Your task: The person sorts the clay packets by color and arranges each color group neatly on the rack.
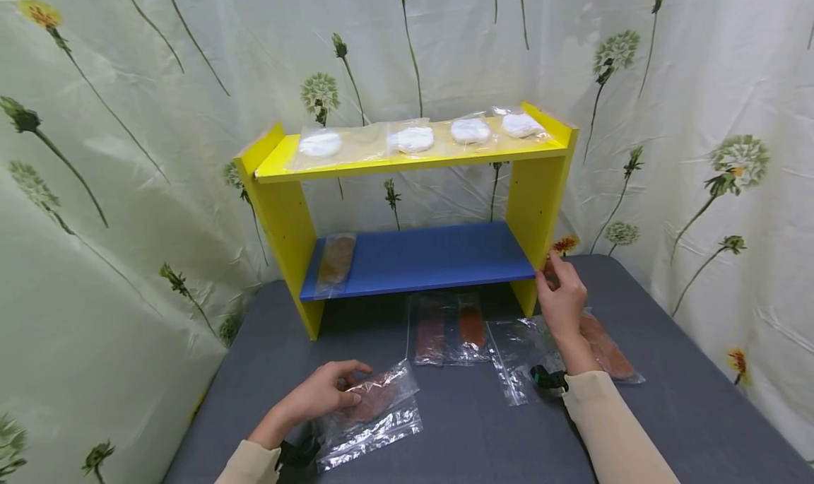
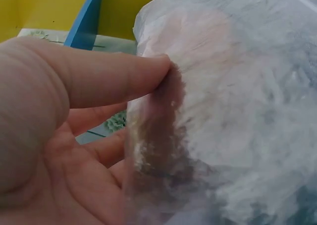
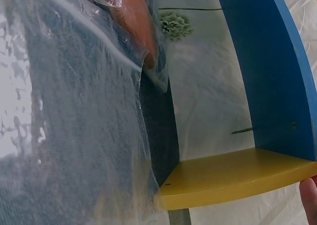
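Observation:
In the head view my left hand pinches a clear zip bag holding a flat reddish-brown piece, low over the front of the table. The left wrist view shows the thumb pressed on that bag's plastic, with the other fingers behind it. My right hand grips the front edge of the yellow right side panel of a small shelf, level with its blue board. One fingertip shows at the panel edge in the right wrist view.
Bags with white round pieces line the yellow top board. One bagged brown piece lies on the blue board. Bags with reddish pieces lie beneath the shelf, and another bagged piece lies right. A flowered curtain hangs behind.

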The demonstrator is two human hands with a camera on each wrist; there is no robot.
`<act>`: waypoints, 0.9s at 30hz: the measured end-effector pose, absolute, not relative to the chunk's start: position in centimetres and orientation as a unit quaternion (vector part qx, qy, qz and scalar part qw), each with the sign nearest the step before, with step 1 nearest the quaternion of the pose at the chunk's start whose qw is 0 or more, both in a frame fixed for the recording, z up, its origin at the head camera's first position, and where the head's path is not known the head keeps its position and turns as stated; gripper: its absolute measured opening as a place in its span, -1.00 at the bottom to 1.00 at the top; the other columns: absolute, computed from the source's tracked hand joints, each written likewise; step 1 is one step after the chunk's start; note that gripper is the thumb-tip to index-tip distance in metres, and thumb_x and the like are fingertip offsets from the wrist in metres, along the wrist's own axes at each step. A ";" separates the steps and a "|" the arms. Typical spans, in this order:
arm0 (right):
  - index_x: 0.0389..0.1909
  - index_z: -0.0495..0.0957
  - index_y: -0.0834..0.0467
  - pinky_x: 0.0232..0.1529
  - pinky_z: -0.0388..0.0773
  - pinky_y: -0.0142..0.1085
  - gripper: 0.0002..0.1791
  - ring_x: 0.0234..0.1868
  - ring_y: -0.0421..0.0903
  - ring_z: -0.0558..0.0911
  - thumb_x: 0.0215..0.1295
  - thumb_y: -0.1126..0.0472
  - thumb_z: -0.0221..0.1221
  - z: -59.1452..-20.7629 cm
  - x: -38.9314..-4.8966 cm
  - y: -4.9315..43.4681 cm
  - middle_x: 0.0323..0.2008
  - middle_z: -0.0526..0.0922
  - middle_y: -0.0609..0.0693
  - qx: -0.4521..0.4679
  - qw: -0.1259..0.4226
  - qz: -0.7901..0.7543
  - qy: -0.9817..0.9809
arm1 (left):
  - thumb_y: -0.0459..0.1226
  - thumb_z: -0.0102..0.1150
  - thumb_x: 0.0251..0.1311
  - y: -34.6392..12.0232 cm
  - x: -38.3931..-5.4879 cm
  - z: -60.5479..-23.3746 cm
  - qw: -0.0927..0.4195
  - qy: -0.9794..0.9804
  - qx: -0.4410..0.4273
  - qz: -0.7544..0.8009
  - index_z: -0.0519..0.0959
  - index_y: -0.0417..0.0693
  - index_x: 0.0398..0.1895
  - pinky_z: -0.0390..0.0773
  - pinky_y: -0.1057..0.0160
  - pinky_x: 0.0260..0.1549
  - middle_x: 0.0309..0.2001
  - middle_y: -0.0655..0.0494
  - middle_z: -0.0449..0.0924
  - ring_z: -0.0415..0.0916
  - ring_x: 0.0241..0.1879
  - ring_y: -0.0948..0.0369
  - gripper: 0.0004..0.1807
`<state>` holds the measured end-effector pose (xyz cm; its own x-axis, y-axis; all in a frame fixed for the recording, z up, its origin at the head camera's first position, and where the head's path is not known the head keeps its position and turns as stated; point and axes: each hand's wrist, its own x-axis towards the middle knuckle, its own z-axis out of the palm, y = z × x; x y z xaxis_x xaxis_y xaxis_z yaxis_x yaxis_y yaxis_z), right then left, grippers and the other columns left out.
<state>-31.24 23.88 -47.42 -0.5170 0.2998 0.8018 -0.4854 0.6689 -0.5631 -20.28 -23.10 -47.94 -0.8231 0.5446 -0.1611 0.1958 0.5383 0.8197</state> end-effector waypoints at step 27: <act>0.30 0.57 0.04 -0.25 0.36 -0.77 -0.42 -0.22 0.08 0.67 0.24 0.38 0.36 -47.4 -31.2 23.6 -0.21 0.65 0.20 0.047 0.492 0.410 -0.767 | -0.33 0.30 0.31 -22.9 -21.0 -44.9 0.105 0.834 0.208 0.500 0.54 0.17 0.31 0.56 0.26 -0.43 -0.09 -0.04 0.58 0.57 -0.37 0.10 -0.49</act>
